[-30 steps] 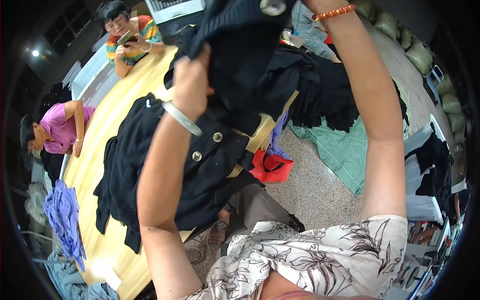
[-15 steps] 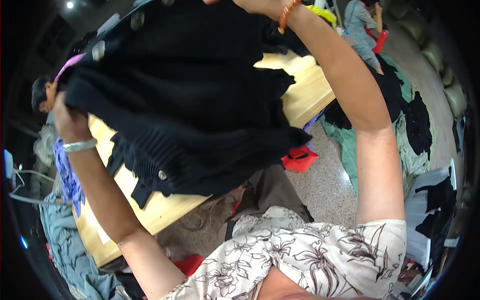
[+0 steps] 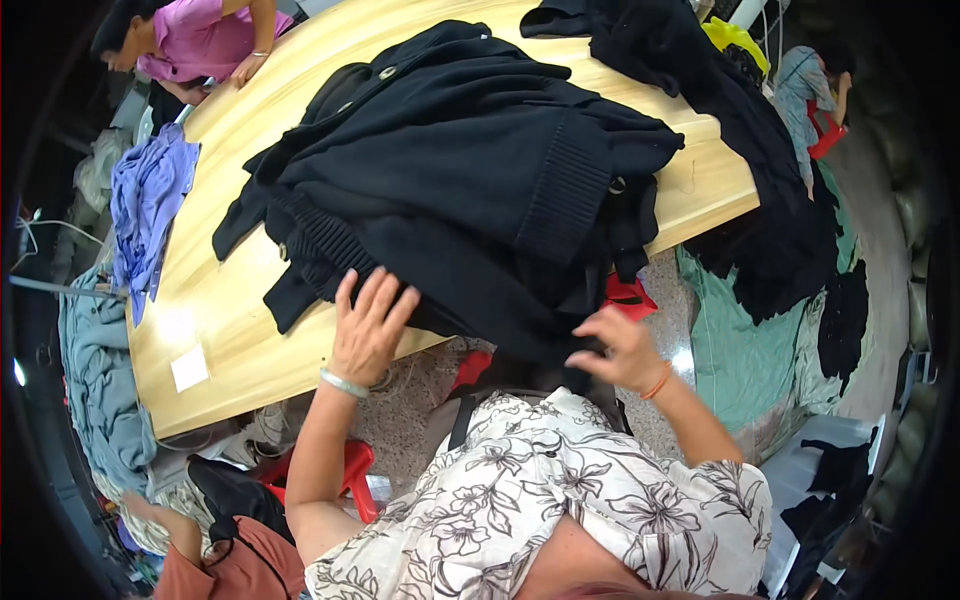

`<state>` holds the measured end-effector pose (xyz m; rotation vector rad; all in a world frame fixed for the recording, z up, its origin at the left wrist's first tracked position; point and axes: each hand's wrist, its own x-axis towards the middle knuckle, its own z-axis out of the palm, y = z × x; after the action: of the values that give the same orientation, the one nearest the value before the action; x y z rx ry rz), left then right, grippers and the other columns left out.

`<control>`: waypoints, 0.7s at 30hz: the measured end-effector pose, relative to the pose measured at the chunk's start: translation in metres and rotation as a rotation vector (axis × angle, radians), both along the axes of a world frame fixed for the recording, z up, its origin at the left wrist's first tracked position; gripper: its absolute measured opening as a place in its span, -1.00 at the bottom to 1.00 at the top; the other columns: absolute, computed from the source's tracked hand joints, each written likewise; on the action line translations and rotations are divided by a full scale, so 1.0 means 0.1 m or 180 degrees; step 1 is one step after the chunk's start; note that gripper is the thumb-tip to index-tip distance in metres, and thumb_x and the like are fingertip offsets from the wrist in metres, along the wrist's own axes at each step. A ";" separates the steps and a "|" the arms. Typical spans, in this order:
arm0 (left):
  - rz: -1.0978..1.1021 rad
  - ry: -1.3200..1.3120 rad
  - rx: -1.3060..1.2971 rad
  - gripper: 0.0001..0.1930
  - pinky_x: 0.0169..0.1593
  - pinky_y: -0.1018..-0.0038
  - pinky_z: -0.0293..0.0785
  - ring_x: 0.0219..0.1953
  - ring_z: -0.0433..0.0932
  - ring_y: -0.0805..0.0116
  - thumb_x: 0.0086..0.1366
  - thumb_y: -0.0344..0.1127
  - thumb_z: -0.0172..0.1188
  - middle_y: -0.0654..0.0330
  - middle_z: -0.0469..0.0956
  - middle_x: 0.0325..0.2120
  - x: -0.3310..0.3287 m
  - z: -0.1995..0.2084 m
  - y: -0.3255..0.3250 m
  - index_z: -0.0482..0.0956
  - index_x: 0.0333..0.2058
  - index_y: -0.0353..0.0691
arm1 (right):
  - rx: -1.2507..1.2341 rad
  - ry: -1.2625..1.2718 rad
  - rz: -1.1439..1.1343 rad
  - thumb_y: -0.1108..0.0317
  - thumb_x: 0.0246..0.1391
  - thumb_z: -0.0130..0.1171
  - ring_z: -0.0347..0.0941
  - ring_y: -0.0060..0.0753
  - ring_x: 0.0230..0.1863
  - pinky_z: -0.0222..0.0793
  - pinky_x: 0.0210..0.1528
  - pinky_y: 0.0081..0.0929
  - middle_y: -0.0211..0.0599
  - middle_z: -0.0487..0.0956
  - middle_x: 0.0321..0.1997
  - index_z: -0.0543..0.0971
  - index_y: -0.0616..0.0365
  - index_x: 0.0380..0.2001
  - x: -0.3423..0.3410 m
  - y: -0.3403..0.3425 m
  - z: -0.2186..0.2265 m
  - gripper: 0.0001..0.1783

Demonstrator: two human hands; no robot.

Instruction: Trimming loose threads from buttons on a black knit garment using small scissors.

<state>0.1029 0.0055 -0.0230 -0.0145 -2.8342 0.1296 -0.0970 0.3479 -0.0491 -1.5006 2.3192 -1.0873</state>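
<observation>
"What lies at the centre?"

"A black knit garment [image 3: 450,180], spread on the pale wood bench [image 3: 235,365], apparently over more black knitwear. A wide ribbed band [image 3: 565,185] crosses its right part, and a pale round button [image 3: 388,72] shows near the far edge. Its near edge droops over the bench's side toward the wearer's lap."

"What has just changed?"

"Half a second ago, black cloth was held up high between both hands, hiding much of the bench. Now it is down, so I judge the lifting over, with the cloth loosely laid and still creased."

"And the hands?"

"The left hand [image 3: 368,325] is open, fingers slightly spread, fingertips at the near ribbed edge. The right hand [image 3: 622,348] is open too, thumb apart from the fingers, by the drooping right part; I cannot tell whether it touches."

"Further out?"

"On the bench, a white paper square [image 3: 189,368] lies near the left corner, and purple cloth [image 3: 150,205] hangs over the left edge. Beyond, a co-worker in pink [image 3: 195,40] leans on the far left side. Right of the bench, a green sheet [image 3: 730,340] covers some floor."
</observation>
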 end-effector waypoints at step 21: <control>-0.0399 0.0343 0.2080 -0.70 0.15 0.27 0.44 -0.15 0.62 0.26 0.16 -0.53 0.36 0.16 0.63 -0.31 0.11 0.34 -0.38 0.67 -0.10 -0.17 | -0.0630 -0.0742 -0.0862 0.56 0.22 0.12 0.21 -0.84 -0.43 0.14 -0.38 -0.74 -0.65 0.45 -0.41 0.62 0.20 -0.23 -0.37 0.99 0.90 -0.88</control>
<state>0.1142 -0.0327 0.0114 -0.0406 -2.6225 -0.7912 -0.1338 0.4466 0.0407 -1.0634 2.3503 -1.5099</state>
